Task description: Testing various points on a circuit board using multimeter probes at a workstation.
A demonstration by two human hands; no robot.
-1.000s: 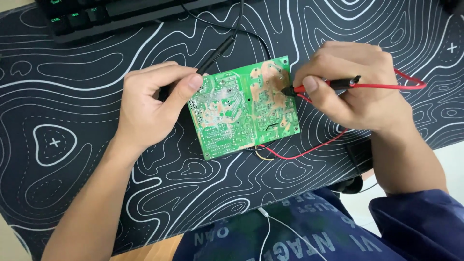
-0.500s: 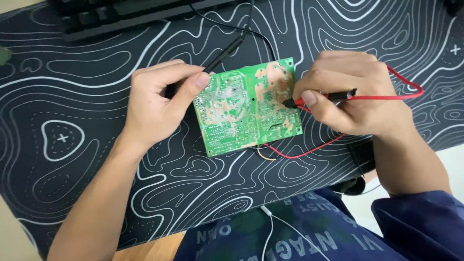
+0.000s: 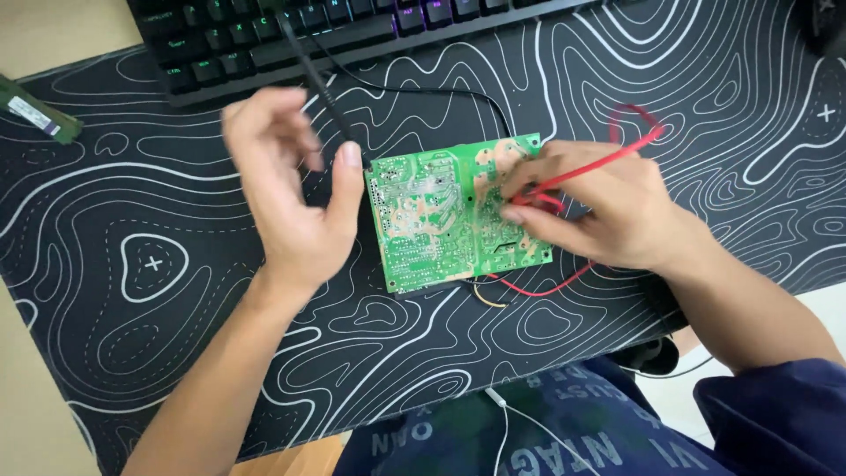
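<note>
Item: green circuit board [image 3: 441,220], solder side up, flat on the black desk mat [image 3: 159,264] with white contour lines, near the mat's centre. Roughly rectangular; long axis runs from about 9 o'clock to 3 o'clock, turned slightly so the right end rides higher, toward 2 o'clock. Red and yellow wires [image 3: 520,289] trail from its lower edge at 6 o'clock.

Right hand [image 3: 608,211]: lies over the board's 3 o'clock end, fingers curled close around a red test probe [image 3: 582,174], pinched pen-fashion with the tip down on the solder joints. The exact joint touched is hidden under the fingertips, so it cannot be told.

Left hand [image 3: 286,189]: at the board's 9 o'clock edge, fingers loosely spread and motion-blurred, thumb tip just beside the board's upper left corner. A black test probe [image 3: 322,84] slants from 11 o'clock down toward that corner; it seems to rest against the thumb rather than sit in a firm pinch.

Handling note, as a judgement: probing goes best with the board lying still, each tip set upright on one pad only, clear of neighbouring joints, and the black probe gripped securely before contact.

Surroundings: dark keyboard [image 3: 352,26] with lit keys at 12 o'clock; a green memory stick [image 3: 35,110] at 10 o'clock, off the mat; dark blue printed clothing [image 3: 546,432] at 6 o'clock.
</note>
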